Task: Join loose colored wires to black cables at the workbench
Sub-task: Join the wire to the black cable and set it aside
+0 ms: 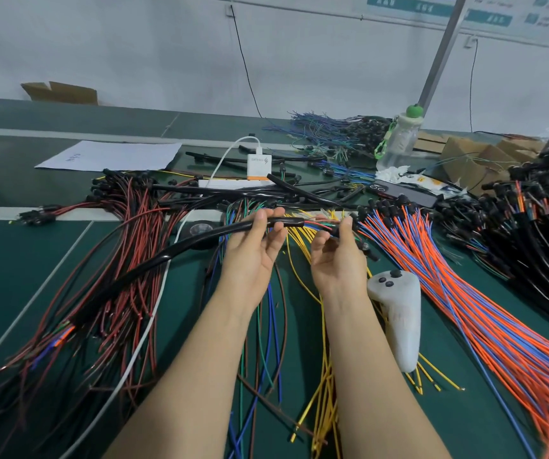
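Above the desk (34, 260), the left hand (253, 250) grips a black cable (180, 248) near its end; the right hand (336, 256) pinches the colored wires (316, 223) emerging there — one join seemingly under way. Heaps of loose wires (448, 279) around suggest much remains.
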`<control>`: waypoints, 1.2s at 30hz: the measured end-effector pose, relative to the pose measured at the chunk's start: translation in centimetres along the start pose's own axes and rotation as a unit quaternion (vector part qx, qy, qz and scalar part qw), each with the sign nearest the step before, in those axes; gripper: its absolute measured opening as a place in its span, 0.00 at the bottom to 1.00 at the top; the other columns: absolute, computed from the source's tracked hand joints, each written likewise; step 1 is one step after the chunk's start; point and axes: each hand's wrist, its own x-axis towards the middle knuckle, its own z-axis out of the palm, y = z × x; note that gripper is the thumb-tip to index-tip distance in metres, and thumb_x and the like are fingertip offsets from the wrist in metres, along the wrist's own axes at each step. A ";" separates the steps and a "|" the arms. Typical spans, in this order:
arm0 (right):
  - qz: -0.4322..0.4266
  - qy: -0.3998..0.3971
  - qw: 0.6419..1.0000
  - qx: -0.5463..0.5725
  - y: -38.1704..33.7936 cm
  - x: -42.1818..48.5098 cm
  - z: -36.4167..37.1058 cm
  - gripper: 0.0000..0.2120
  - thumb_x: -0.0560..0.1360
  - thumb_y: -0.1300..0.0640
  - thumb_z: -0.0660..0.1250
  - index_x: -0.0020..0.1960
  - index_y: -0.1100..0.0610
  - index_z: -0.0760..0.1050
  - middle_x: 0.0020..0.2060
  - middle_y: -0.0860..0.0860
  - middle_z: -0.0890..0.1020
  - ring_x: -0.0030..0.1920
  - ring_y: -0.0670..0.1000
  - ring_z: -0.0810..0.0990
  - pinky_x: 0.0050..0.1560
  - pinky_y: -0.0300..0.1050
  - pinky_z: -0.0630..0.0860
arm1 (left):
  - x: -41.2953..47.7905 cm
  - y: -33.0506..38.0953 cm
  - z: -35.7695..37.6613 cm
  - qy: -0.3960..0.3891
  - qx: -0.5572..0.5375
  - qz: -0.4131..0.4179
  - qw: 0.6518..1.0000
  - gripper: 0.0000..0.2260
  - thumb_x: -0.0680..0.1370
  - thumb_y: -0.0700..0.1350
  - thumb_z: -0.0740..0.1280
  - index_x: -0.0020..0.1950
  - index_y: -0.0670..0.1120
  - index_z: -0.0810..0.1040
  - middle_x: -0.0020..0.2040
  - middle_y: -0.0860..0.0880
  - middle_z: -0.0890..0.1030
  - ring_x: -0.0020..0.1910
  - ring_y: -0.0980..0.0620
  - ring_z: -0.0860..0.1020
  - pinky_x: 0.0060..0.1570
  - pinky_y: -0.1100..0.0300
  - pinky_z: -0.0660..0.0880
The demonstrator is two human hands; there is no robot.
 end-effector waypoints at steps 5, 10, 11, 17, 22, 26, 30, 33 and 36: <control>-0.019 -0.032 0.997 -0.061 0.3 0.0 0.0 0.12 0.80 0.55 0.63 0.42 0.61 0.72 0.27 0.51 0.75 0.22 0.45 0.71 0.22 0.35 0.68 | -0.1 -0.4 0.2 -0.014 0.018 0.010 1.000 0.08 0.81 0.41 0.58 0.48 0.40 0.75 0.40 0.52 0.84 0.34 0.60 0.79 0.39 0.69 0.77; -0.011 -0.045 0.996 -0.082 0.5 -0.2 -0.1 0.09 0.80 0.55 0.63 0.45 0.60 0.72 0.29 0.52 0.75 0.23 0.45 0.71 0.22 0.35 0.69 | -0.2 -0.7 0.4 -0.016 0.028 0.002 0.999 0.09 0.81 0.41 0.58 0.47 0.40 0.76 0.41 0.51 0.84 0.35 0.60 0.79 0.40 0.68 0.77; -0.007 -0.043 0.995 -0.085 0.5 -0.2 -0.1 0.10 0.80 0.55 0.63 0.45 0.60 0.72 0.29 0.51 0.76 0.23 0.45 0.71 0.22 0.35 0.69 | -0.2 -0.7 0.4 -0.014 0.030 0.001 0.999 0.09 0.81 0.41 0.58 0.47 0.41 0.76 0.41 0.52 0.84 0.35 0.61 0.79 0.39 0.68 0.77; 0.020 -0.070 0.997 -0.035 0.2 -0.4 0.0 0.08 0.79 0.57 0.63 0.47 0.62 0.76 0.39 0.53 0.82 0.23 0.44 0.70 0.22 0.32 0.69 | -0.1 -0.5 0.2 -0.010 -0.022 -0.044 0.999 0.08 0.81 0.41 0.59 0.46 0.40 0.77 0.42 0.48 0.85 0.35 0.59 0.80 0.38 0.67 0.78; -0.002 -0.102 0.994 -0.046 0.4 -0.2 -0.3 0.13 0.81 0.51 0.59 0.41 0.57 0.72 0.36 0.52 0.79 0.21 0.44 0.67 0.21 0.33 0.63 | 0.1 -0.5 0.2 0.012 -0.076 -0.078 0.994 0.10 0.81 0.40 0.59 0.44 0.38 0.76 0.41 0.46 0.84 0.33 0.58 0.80 0.36 0.68 0.78; -0.066 -0.051 0.990 -0.115 0.9 -0.1 -0.2 0.16 0.81 0.51 0.59 0.38 0.57 0.71 0.32 0.51 0.77 0.21 0.45 0.65 0.22 0.34 0.59 | 0.1 -0.7 0.1 0.019 -0.050 -0.068 0.996 0.08 0.81 0.40 0.59 0.46 0.38 0.75 0.44 0.45 0.83 0.33 0.58 0.80 0.37 0.67 0.78; -0.062 -0.052 0.994 -0.079 1.2 -0.4 0.1 0.15 0.81 0.53 0.60 0.37 0.57 0.69 0.31 0.50 0.74 0.20 0.44 0.63 0.20 0.35 0.57 | 0.0 -1.2 0.4 0.019 -0.030 -0.054 0.998 0.08 0.81 0.41 0.59 0.46 0.39 0.75 0.42 0.47 0.84 0.33 0.59 0.79 0.38 0.68 0.78; -0.057 -0.053 0.995 -0.069 1.3 -0.5 0.2 0.15 0.81 0.53 0.59 0.38 0.58 0.69 0.34 0.52 0.76 0.20 0.44 0.63 0.19 0.35 0.59 | -0.2 -1.3 0.6 0.006 -0.015 -0.052 0.999 0.09 0.81 0.41 0.58 0.46 0.39 0.75 0.41 0.49 0.85 0.33 0.60 0.79 0.38 0.68 0.78; -0.031 -0.059 0.996 -0.056 1.1 -0.5 0.0 0.15 0.81 0.53 0.59 0.38 0.58 0.70 0.34 0.53 0.78 0.20 0.44 0.65 0.19 0.35 0.60 | -0.2 -1.0 0.7 -0.003 0.015 -0.049 0.999 0.11 0.82 0.42 0.57 0.47 0.39 0.76 0.44 0.48 0.84 0.35 0.60 0.79 0.39 0.68 0.78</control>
